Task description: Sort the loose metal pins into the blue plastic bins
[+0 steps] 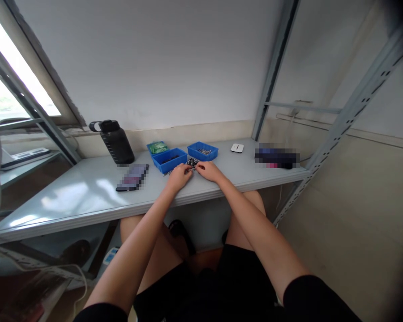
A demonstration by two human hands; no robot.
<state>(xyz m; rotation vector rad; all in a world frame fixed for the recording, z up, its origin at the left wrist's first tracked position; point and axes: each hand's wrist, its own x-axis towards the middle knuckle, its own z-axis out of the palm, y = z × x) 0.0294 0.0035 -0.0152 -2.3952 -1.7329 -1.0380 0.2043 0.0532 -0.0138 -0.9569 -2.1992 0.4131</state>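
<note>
Fingertips of my left hand [180, 176] and my right hand [208, 171] meet above the tabletop, both closed in a pinch. Between them a thin, small piece shows, too small to name. Just behind the fingers lies a pile of small dark and shiny metal pieces [192, 162]. To the left of the pile stands a blue bin [161, 166] with dark pieces inside. A second blue bin [208, 157], behind my right hand, holds small silvery pieces. A few thin pieces lie beside my left hand, partly hidden by it.
A black bottle [117, 142] stands at the back left, with a blurred phone-like object [133, 177] before it. A green packet [157, 148] sits behind the left bin. Farther right are a small white box [237, 148] and a blurred dark object [277, 157]. Metal posts [276, 67] frame the table [77, 190].
</note>
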